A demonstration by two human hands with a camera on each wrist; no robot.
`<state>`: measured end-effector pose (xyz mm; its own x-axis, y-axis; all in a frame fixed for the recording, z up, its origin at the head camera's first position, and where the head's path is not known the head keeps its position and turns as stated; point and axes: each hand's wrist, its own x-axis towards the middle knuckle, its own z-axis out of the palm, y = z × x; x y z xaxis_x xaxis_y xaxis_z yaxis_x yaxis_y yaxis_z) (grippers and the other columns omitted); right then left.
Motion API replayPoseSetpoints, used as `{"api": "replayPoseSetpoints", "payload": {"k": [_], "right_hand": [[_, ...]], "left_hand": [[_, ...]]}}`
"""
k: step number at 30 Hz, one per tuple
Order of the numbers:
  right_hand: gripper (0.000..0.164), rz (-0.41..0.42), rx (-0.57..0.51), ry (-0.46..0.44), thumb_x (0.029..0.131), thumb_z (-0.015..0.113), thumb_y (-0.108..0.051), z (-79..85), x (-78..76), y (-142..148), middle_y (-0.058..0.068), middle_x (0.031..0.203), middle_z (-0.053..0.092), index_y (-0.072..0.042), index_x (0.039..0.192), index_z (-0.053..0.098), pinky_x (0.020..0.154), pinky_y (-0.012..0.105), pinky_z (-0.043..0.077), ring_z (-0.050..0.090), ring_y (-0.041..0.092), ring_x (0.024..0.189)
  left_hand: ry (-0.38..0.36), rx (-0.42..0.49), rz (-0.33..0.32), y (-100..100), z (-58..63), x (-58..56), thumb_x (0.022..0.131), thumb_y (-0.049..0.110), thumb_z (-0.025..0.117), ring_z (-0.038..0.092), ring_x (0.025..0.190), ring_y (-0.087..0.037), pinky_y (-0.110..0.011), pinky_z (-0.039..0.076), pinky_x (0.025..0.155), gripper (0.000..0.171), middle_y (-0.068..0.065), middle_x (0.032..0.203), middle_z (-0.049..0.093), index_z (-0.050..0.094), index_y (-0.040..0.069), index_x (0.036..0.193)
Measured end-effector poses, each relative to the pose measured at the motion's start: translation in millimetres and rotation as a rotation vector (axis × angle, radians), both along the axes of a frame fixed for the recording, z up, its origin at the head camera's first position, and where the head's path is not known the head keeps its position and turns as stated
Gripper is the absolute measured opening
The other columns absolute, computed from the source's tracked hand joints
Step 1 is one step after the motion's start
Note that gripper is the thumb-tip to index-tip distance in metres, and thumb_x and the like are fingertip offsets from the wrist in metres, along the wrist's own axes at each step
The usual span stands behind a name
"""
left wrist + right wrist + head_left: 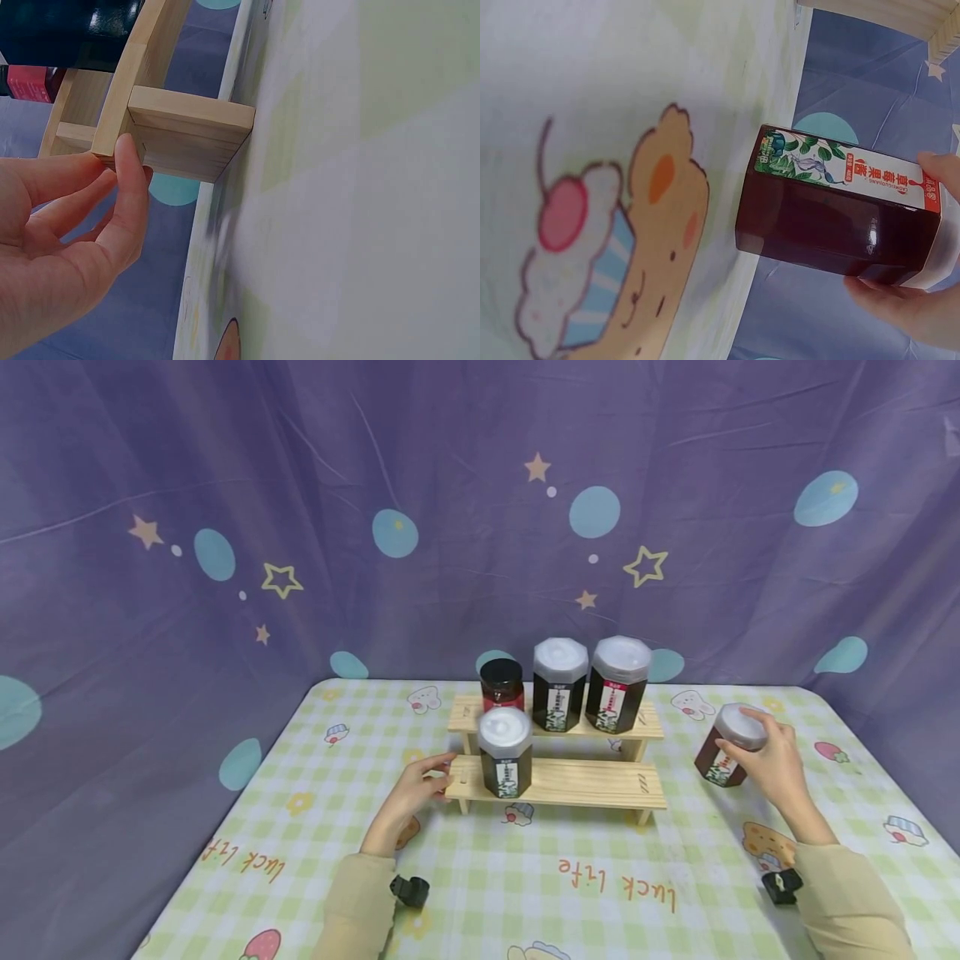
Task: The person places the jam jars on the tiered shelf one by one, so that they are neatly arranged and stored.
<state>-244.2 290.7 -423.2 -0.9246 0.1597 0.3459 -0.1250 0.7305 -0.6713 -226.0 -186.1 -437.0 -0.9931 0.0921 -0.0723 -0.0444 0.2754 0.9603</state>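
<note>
At the right of the head view my right hand [776, 764] grips a dark red jam jar [717, 762] around its clear lid. In the right wrist view the jar [832, 214] shows a white label with red characters and green leaves, thumb and fingers on opposite sides near the lid. My left hand [420, 785] pinches the left end of the lower board of a two-tier wooden rack [585, 781]; in the left wrist view thumb and finger close on the board's corner [112, 139]. A dark jar [507, 777] stands on that board's left part.
On the upper tier stand a smaller black-lidded jar [502, 681] and two clear-lidded dark jars, one [558, 689] in the middle and one [617, 689] at the right. A checked tablecloth [480, 893] lies under the rack. Behind hangs a purple curtain [465, 443].
</note>
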Motion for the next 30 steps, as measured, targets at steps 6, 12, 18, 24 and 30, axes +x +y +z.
{"api": "replayPoseSetpoints", "payload": {"k": [6,12,18,24,30], "right_hand": [[0.06,-0.017,0.007,0.044,0.077,0.069,-0.022,-1.0,-1.1,1,0.037,0.11,0.034,0.002,0.127,0.043,0.054,0.04,0.038,0.039,0.046,0.089],[0.057,-0.034,0.01,0.108,0.073,0.072,-0.017,-1.9,-1.4,1,0.035,0.108,0.04,0.001,0.123,0.05,0.054,0.036,0.035,0.041,0.043,0.091],[0.056,-0.053,-0.008,0.177,0.07,0.074,-0.012,-3.6,0.2,-2,0.033,0.107,0.043,0.001,0.119,0.053,0.06,0.046,0.035,0.041,0.042,0.094],[0.055,-0.059,-0.016,0.217,0.069,0.074,-0.014,4.7,7.4,-9,0.031,0.109,0.044,0.0,0.119,0.054,0.064,0.049,0.034,0.042,0.042,0.096],[0.056,-0.059,-0.029,0.22,0.069,0.074,-0.017,18.7,20.9,-20,0.03,0.108,0.043,-0.002,0.119,0.055,0.063,0.046,0.034,0.042,0.042,0.095]], "left_hand": [[0.002,0.001,-0.001,0,-0.4,0.1,0.085,-0.003,0.052,0.052,0.066,-0.016,-0.033,0.056,0.062,0.041,-0.019,0.107,0.048,0.047,-0.003,0.126],[0.006,0.002,0.009,0,-0.2,0.3,0.085,-0.003,0.053,0.052,0.065,-0.016,-0.039,0.055,0.065,0.041,-0.018,0.105,0.049,0.048,-0.002,0.125],[0.01,-0.004,0.001,1,0.9,0.2,0.085,-0.003,0.052,0.052,0.064,-0.015,-0.035,0.056,0.062,0.041,-0.019,0.105,0.049,0.048,-0.002,0.125],[0.003,-0.003,-0.001,0,2.0,0.4,0.085,-0.003,0.052,0.052,0.064,-0.015,-0.035,0.056,0.063,0.041,-0.021,0.107,0.048,0.047,-0.002,0.126],[0.001,0.011,0.001,0,2.2,1.3,0.085,-0.003,0.053,0.052,0.065,-0.016,-0.038,0.056,0.064,0.041,-0.019,0.106,0.049,0.047,-0.003,0.126]]}}
